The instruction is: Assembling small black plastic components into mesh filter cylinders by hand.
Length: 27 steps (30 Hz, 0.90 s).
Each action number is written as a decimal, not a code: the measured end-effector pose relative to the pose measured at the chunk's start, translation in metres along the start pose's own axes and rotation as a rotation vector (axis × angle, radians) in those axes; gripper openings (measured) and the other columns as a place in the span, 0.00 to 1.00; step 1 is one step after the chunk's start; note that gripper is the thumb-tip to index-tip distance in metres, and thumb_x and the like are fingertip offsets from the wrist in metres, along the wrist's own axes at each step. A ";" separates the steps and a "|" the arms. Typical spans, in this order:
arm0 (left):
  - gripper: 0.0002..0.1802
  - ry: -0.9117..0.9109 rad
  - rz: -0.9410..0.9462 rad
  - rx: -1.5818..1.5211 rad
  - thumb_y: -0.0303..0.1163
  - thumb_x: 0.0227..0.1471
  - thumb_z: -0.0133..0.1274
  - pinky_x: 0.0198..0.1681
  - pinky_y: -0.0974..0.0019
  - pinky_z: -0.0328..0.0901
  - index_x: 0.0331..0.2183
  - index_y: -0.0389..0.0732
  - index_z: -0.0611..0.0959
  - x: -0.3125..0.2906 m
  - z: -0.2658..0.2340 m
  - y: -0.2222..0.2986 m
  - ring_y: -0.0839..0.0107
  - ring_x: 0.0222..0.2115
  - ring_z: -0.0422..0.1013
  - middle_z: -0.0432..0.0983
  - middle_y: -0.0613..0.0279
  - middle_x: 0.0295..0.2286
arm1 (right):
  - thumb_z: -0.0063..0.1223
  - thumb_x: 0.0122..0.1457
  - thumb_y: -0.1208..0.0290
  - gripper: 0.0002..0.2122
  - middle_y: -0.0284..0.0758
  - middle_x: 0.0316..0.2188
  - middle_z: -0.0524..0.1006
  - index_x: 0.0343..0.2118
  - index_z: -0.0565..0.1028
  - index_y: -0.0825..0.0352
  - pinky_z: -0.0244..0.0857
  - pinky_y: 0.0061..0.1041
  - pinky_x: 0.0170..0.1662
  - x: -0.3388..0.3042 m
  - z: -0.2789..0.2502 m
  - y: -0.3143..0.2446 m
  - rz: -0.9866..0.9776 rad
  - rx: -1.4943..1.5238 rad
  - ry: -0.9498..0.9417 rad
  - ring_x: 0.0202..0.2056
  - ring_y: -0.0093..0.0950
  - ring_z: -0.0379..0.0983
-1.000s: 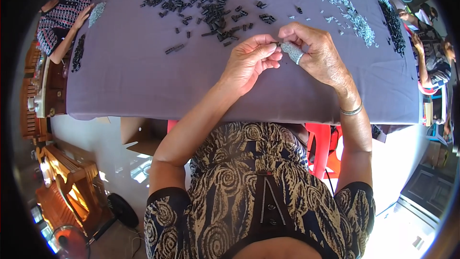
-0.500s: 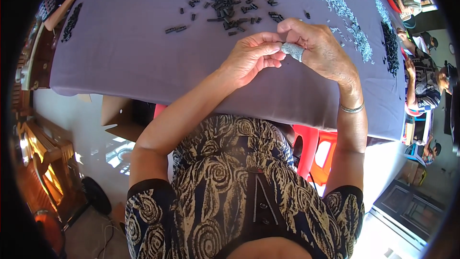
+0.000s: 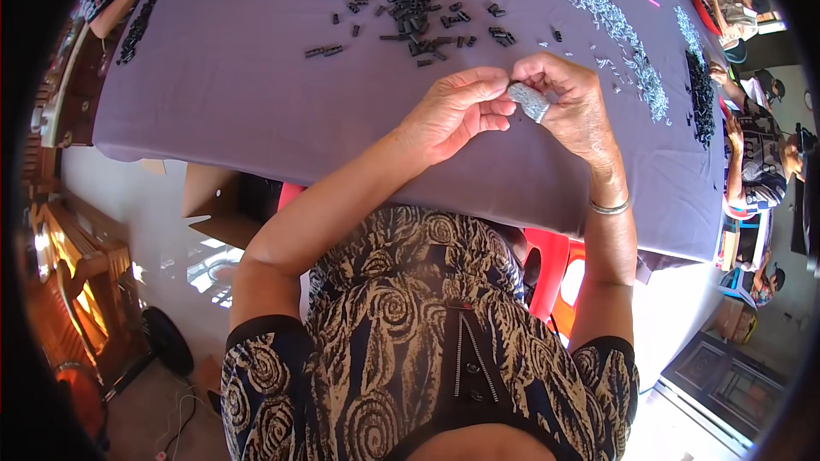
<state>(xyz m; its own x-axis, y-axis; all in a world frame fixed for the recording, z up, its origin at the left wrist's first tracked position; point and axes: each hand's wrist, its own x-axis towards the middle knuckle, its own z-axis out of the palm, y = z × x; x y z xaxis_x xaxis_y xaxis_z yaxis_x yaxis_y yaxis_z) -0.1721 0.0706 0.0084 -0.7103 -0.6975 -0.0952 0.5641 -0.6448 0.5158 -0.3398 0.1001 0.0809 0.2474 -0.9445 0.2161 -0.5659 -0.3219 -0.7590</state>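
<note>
1. Dark sm. pc (image 3: 512, 83), mostly hidden, pinched in L hand (image 3: 454, 113); R hand (image 3: 576, 107) curled up to it, can't tell if gripping.
2. Grey speckled wrap (image 3: 530, 102) on R thumb.
3. Blk tubular pcs (image 3: 412, 10), heaped past hands on purple cloth (image 3: 256, 94).
4. Silvery slivers (image 3: 652, 96), off R.

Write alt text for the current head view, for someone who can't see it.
A person's left hand and right hand work fingertip close to fingertip over a purple-grey tablecloth, a grey cover on one right-hand digit. Beyond lie small black pieces and, farther right, small silvery pieces. Other people are at the sides.
</note>
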 end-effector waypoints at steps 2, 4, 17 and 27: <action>0.10 -0.006 0.026 0.075 0.30 0.51 0.54 0.32 0.71 0.69 0.36 0.38 0.79 -0.003 0.004 -0.002 0.74 0.29 0.73 0.76 0.62 0.29 | 0.57 0.49 0.81 0.07 0.25 0.24 0.73 0.32 0.74 0.69 0.64 0.14 0.30 -0.003 -0.002 0.002 0.026 0.169 -0.028 0.27 0.12 0.67; 0.11 -0.001 0.020 0.111 0.31 0.51 0.54 0.32 0.71 0.69 0.37 0.37 0.79 -0.007 0.004 -0.002 0.74 0.29 0.73 0.76 0.62 0.29 | 0.56 0.51 0.81 0.05 0.25 0.25 0.73 0.31 0.74 0.71 0.63 0.13 0.32 -0.004 -0.005 -0.001 0.081 0.320 -0.095 0.29 0.13 0.67; 0.09 0.017 -0.078 0.191 0.30 0.53 0.51 0.34 0.68 0.70 0.37 0.37 0.77 -0.035 -0.005 0.021 0.73 0.30 0.72 0.75 0.62 0.30 | 0.54 0.53 0.80 0.06 0.26 0.27 0.73 0.34 0.74 0.69 0.63 0.15 0.35 0.017 0.004 -0.005 0.110 0.465 -0.367 0.31 0.14 0.66; 0.13 0.267 0.263 0.502 0.27 0.54 0.50 0.34 0.65 0.70 0.42 0.34 0.74 -0.058 -0.028 0.055 0.66 0.33 0.74 0.74 0.54 0.33 | 0.50 0.43 0.85 0.08 0.40 0.24 0.73 0.29 0.73 0.69 0.66 0.34 0.33 0.064 0.061 0.021 -0.253 -0.271 -0.025 0.29 0.40 0.72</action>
<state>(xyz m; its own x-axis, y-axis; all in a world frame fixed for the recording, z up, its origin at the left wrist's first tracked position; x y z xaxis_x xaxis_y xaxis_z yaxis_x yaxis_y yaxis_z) -0.0883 0.0669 0.0182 -0.4084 -0.9087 -0.0863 0.3930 -0.2604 0.8819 -0.2880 0.0372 0.0413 0.4236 -0.8319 0.3584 -0.6715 -0.5539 -0.4922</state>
